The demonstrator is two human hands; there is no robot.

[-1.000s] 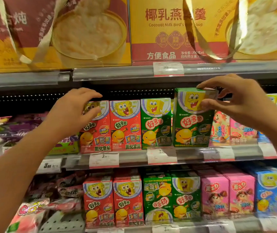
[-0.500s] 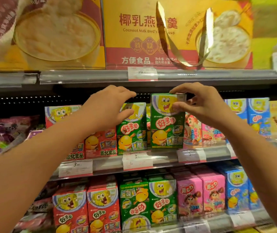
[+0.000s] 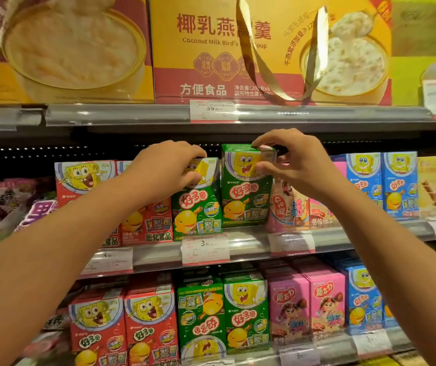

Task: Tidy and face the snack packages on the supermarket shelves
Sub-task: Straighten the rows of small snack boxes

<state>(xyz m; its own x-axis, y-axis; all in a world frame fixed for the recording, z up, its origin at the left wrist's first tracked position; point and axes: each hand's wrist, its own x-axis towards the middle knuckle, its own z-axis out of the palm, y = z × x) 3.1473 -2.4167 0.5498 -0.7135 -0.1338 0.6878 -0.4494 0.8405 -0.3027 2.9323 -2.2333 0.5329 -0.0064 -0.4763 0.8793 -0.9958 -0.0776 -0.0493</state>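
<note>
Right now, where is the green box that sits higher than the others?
In the head view it is mid-frame on the middle shelf, held by the right hand, between another green box and a pink box.

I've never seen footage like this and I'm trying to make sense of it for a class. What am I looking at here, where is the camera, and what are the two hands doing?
There is no machine here. The camera sits on a person's head and looks forward and down, so the two bare arms reaching in from the bottom are that person's own.

They face supermarket shelves. The middle shelf carries small cartoon snack boxes in red, green, pink and blue, with price tags along its edge. Above stand large yellow soup boxes; below is another row of the same small snacks.

The right hand pinches the top of a green box, which stands a little higher than the one beside it. The left hand grips the top of the neighbouring green box. It looks like the person is straightening the two so their fronts face outward.
</note>
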